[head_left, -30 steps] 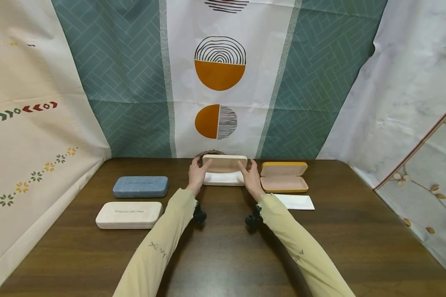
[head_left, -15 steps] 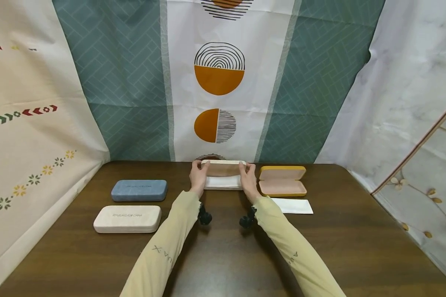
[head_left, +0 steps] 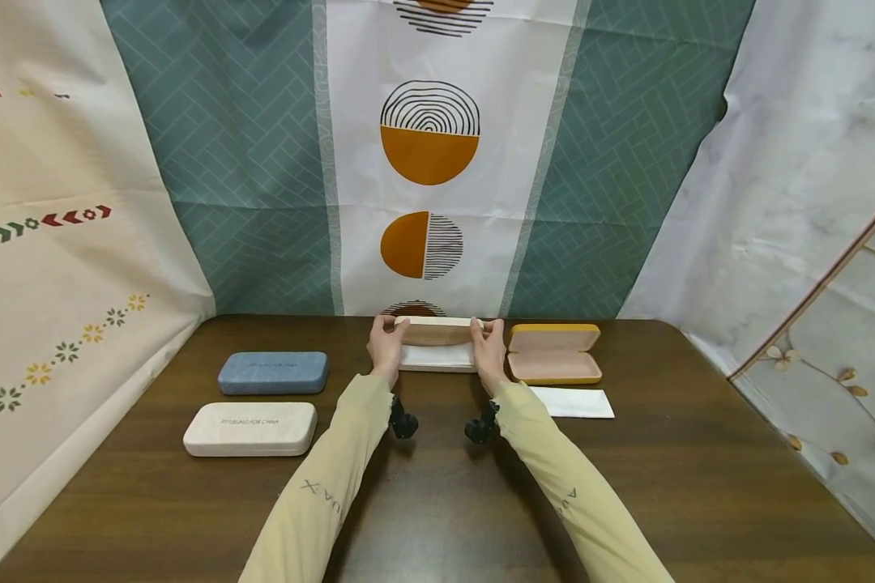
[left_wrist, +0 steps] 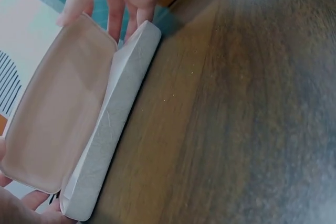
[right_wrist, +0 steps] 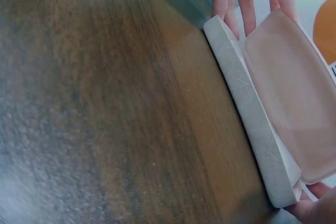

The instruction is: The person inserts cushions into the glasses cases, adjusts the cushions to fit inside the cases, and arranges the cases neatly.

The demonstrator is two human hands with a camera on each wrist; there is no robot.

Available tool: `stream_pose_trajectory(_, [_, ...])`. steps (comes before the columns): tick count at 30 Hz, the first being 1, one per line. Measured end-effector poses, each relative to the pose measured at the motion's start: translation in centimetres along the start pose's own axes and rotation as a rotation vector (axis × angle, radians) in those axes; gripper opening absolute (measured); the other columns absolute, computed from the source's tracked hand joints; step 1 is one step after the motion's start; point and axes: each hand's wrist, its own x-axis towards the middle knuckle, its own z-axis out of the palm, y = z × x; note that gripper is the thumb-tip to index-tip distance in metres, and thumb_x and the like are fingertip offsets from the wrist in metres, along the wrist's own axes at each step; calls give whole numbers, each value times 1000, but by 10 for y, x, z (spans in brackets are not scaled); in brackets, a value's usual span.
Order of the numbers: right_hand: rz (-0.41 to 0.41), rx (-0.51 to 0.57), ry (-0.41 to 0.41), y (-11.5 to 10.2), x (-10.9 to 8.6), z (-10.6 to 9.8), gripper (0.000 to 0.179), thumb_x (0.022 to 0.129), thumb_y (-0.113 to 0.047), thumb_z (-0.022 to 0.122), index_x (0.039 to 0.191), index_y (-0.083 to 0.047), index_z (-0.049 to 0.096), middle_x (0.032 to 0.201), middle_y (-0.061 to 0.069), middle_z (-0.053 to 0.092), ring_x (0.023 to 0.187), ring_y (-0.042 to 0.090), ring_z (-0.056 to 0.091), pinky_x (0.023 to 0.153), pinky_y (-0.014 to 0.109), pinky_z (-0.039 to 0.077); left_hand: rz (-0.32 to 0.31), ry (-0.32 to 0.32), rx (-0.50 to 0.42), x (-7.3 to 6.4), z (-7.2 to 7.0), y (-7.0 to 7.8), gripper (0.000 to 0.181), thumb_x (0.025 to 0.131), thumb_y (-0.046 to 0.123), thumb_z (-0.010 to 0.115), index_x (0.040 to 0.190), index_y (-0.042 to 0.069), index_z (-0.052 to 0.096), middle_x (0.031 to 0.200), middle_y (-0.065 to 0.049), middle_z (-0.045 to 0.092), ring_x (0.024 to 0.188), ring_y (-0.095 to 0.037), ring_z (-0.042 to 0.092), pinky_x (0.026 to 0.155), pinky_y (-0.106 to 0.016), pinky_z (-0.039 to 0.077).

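Observation:
At the back centre of the table, a cream glasses case [head_left: 437,334] stands with its lid raised, its pinkish lining facing the person. Folded white cloth [head_left: 437,357] lies in its base. My left hand [head_left: 385,350] grips the left end of this case, thumb on the lid's rim. The right hand [head_left: 488,353] holds the opposite end in the same manner. In the left wrist view the lid lining [left_wrist: 60,106] leans over the pale base [left_wrist: 113,124]; fingers reach round both ends. The right wrist view shows the lid [right_wrist: 289,85] from the other side, with some fingertips hidden behind it.
A yellow glasses case [head_left: 554,368] stands open to the right, with a white folded cloth [head_left: 579,403] before it. On the left lie a closed blue case [head_left: 273,373] and a closed cream case [head_left: 251,430]. Patterned curtains [head_left: 430,154] rise behind the table.
Both hands have closed in on the ends of the lid, which now tilts further forward over its base. The other cases have stayed put; the head view has shifted slightly.

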Motion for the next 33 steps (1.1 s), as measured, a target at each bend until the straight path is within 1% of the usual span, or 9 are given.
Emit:
stream_pose_trajectory(4, [-6,1,8,1,-1,0,28,94,-29,51,98,-4,39,103,19,51,96,31,49,80,43,37,11,12,4,0,0,-2,31,87,23,63,109,4,53,100,-15,56,94,-29,48,81,-40,37])
stream_pose_trajectory(8, [-4,7,10,1,-2,-1,29,93,-30,52,97,-3,40,105,19,52,97,32,49,80,43,38,12,0,4,-1,0,-5,32,87,24,63,110,4,52,101,-14,55,94,-29,48,81,-40,37])
stream_pose_trajectory(15, [21,20,-26,-1,-4,-7,29,93,-31,53,96,-3,42,109,19,50,101,32,47,82,43,37,18,-10,12,-3,-4,-5,32,86,24,64,108,4,54,105,-15,56,98,-27,50,83,-40,38])
stream_pose_trajectory(20, [9,33,-43,-1,-6,-10,28,92,-28,54,95,-2,43,110,19,50,104,31,47,83,43,38,11,-24,33,-3,-7,-5,29,85,22,65,106,4,55,105,-14,57,100,-27,49,83,-39,38])
stream_pose_trajectory(26, [5,59,-29,4,-5,-10,32,91,-27,57,99,1,46,107,20,51,103,31,48,84,43,38,-4,-46,73,-3,-10,-6,27,86,23,64,105,6,54,106,-13,55,99,-29,47,82,-41,38])
stream_pose_trajectory(28, [6,66,-28,7,-3,-9,35,90,-30,58,100,1,46,107,20,51,102,31,48,84,43,38,-1,-47,80,-3,-11,-7,27,86,23,64,104,6,54,106,-13,55,99,-29,47,81,-41,38])
stream_pose_trajectory(29, [-16,83,-13,10,-2,-7,36,88,-33,59,98,-1,46,104,18,52,98,29,50,81,40,40,3,-47,83,-3,-11,-7,27,85,23,65,104,6,55,106,-13,55,99,-29,47,81,-41,38])
stream_pose_trajectory(30, [-15,80,-12,12,-1,-7,37,88,-35,59,98,-2,46,103,17,52,97,29,50,81,40,40,9,-47,85,-3,-11,-8,27,85,23,65,104,6,55,106,-13,55,99,-29,47,80,-41,38])
stream_pose_trajectory(33, [-5,81,-5,13,-1,-8,36,87,-34,60,97,-2,47,101,16,52,95,28,50,79,40,41,22,-54,84,-3,-12,-9,27,85,24,66,103,6,55,104,-13,56,96,-28,48,78,-39,40])
